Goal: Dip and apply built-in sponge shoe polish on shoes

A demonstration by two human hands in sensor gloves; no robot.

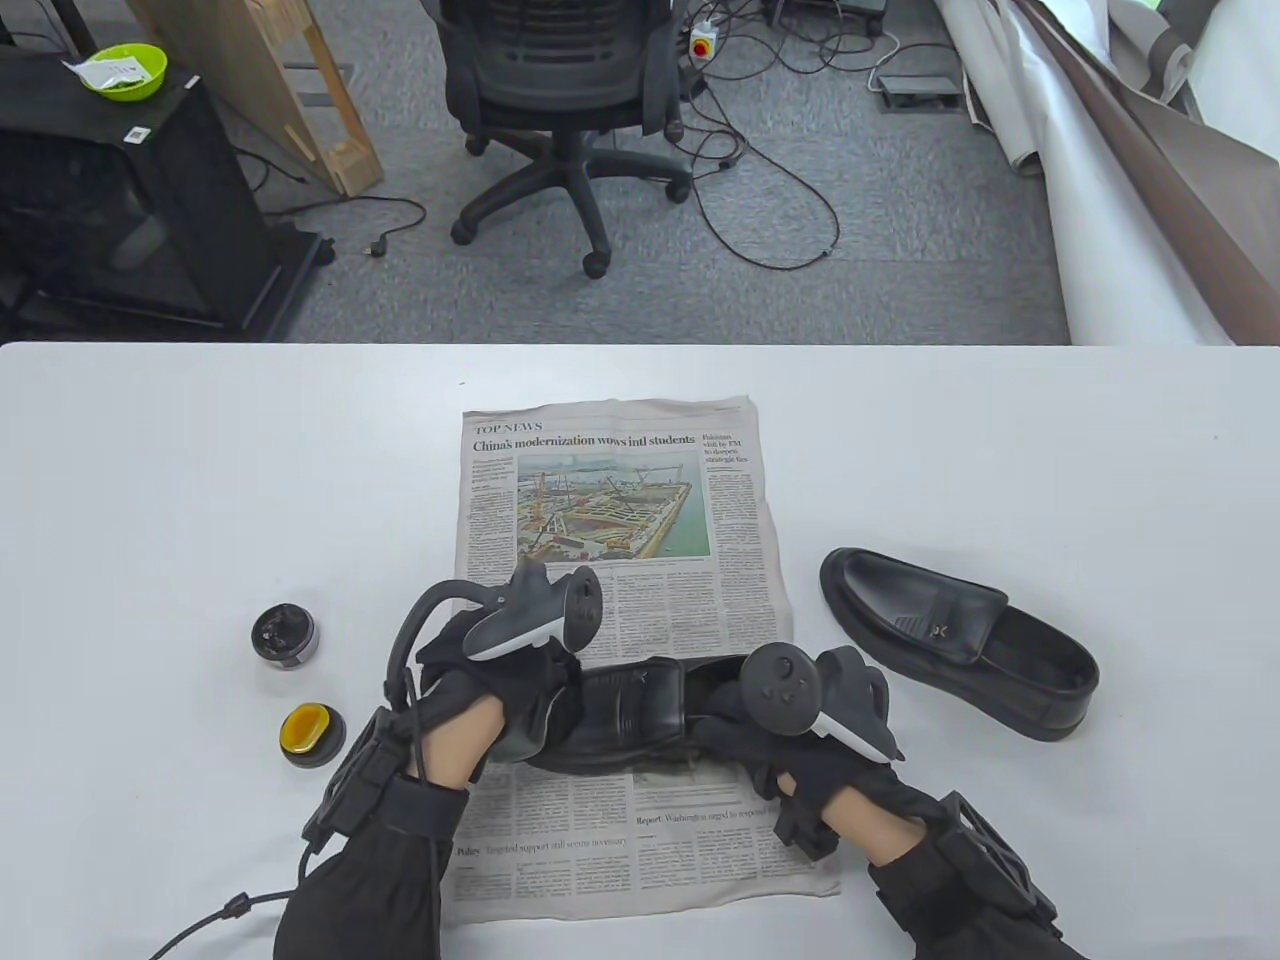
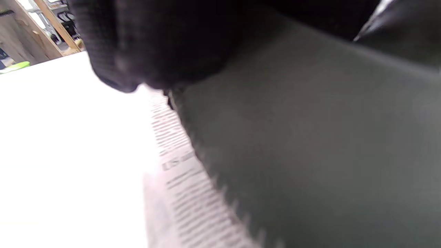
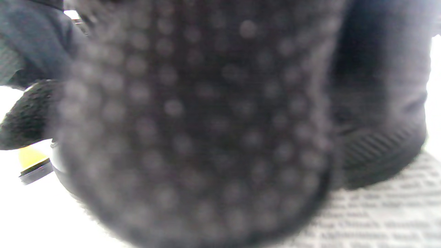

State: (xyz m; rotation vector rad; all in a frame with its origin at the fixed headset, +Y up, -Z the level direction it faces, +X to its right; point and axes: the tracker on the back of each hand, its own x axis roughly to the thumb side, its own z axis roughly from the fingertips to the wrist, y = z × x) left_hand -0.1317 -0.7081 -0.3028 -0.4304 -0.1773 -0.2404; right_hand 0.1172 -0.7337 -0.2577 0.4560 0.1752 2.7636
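Note:
A black loafer [image 1: 630, 712] lies across the lower part of the newspaper [image 1: 610, 500], held at both ends. My left hand [image 1: 520, 705] grips its toe end and my right hand [image 1: 745, 735] grips its heel end. The left wrist view is blurred and shows the shoe's grey sole [image 2: 310, 137] close up, under a gloved finger [image 2: 155, 44]. A dotted glove [image 3: 193, 120] fills the right wrist view, with the shoe's heel [image 3: 379, 144] behind it. The open tin of black polish [image 1: 285, 637] and its lid with a yellow sponge [image 1: 312, 733] stand left of my left hand.
A second black loafer [image 1: 960, 640] lies on the white table [image 1: 200, 480] to the right of the newspaper, toe pointing away. Beyond the table's far edge are an office chair [image 1: 570, 100], floor cables and a black cabinet [image 1: 130, 200].

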